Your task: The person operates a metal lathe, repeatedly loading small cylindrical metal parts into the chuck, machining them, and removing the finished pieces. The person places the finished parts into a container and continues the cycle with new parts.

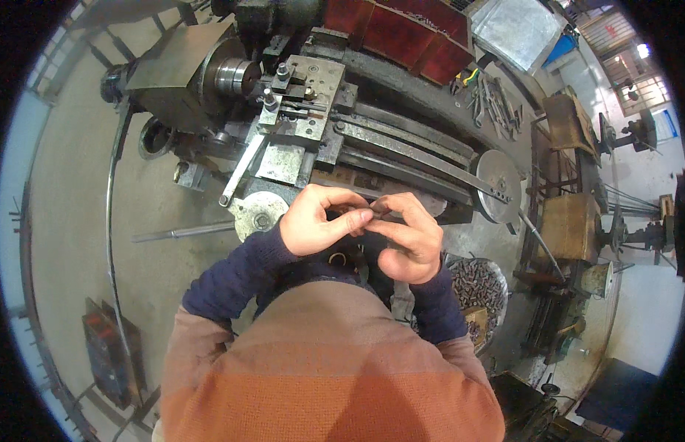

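My left hand (319, 221) and my right hand (410, 237) meet in front of my chest. Their thumbs and fingertips are closed around a small dark piece (375, 213), mostly covered by the fingers, so its kind cannot be made out. Just beyond the hands stands a lathe, with its round chuck (236, 76) at the left and a tool post (272, 103) on the carriage (313, 77). A flat metal lever (243, 171) slants down beside a round pale plate (260, 215), left of my left hand.
Right of my right forearm, a round tub (502, 295) holds many small metal pieces. A long bar (423, 158) runs to a grey disc (498, 183). Wrenches (490, 107) and yellow-handled pliers (469, 78) lie near a red box (401, 40). More machines (571, 228) line the right.
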Demonstrator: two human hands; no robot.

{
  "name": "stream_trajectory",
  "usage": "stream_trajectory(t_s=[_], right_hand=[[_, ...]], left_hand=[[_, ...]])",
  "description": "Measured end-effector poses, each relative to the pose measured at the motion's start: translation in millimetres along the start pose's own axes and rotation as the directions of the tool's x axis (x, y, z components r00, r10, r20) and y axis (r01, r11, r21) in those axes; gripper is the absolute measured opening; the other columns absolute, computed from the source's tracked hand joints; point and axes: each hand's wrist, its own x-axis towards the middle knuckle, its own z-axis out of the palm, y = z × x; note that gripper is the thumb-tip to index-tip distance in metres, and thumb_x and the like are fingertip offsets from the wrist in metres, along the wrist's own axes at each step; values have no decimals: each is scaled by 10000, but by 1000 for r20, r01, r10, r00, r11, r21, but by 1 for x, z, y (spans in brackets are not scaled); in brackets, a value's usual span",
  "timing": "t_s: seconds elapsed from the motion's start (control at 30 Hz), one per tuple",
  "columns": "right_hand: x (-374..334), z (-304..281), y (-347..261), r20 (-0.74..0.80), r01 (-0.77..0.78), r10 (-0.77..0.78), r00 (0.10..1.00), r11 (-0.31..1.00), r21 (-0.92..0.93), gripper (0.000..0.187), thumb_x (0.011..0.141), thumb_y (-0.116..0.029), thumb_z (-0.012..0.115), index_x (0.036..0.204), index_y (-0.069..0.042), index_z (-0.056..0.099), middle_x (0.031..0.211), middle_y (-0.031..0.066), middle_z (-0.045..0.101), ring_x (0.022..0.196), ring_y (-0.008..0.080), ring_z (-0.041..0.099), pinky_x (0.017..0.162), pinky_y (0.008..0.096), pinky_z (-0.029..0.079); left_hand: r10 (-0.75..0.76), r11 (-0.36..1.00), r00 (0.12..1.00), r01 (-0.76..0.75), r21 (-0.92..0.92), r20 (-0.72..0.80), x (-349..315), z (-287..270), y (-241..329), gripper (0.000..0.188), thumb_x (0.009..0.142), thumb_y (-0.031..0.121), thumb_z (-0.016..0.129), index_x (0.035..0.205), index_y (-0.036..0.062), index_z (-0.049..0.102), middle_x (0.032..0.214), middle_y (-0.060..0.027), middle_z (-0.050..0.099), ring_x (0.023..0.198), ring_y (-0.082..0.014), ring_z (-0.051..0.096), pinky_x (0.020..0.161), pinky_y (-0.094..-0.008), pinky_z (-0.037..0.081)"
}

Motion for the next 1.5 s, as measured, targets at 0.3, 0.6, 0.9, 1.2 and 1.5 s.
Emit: stream_trajectory(t_s=[0.3,0.6,0.9,1.2,1.5], right_hand=[[23,17,-11,-63,9,-10,998,1000,-4,428,485,-83,564,898,10,628,1026,177,571,876,341,563,770,366,456],[31,24,-10,-64,34,-35,997,999,-28,462,448,-75,533,887,23,636,978,181,588,879,325,571,780,368,458],[35,30,-9,-46,64,-64,997,998,-19,447,478,-98,550,904,9,636,983,173,588,893,343,565,788,384,455],[42,27,-11,14,72,-71,997,995,-70,437,486,-88,550,906,2,630,975,164,587,889,346,566,774,385,466],[54,37,-10,49,100,-98,994,994,-44,415,486,-84,549,885,4,625,944,165,591,863,339,574,745,373,472]], left_hand=[[-148,656,987,143,-741,59,-8,-5,-31,308,901,273,500,897,-31,551,635,-110,578,569,-222,585,570,-313,494],[-98,561,994,98,-822,52,-10,-1,-39,277,906,264,481,869,-3,546,591,-92,548,485,-196,543,567,-313,488],[-49,494,997,82,-866,67,-15,-2,-41,281,914,270,464,931,-3,530,583,-94,541,487,-198,541,566,-340,485],[-160,679,987,116,-725,8,-17,-14,-39,297,916,265,469,874,-17,553,622,-123,585,539,-210,581,600,-331,490],[-148,735,986,60,-675,-73,-25,-27,-31,316,921,273,450,850,-13,564,627,-119,595,559,-215,593,627,-310,486]])
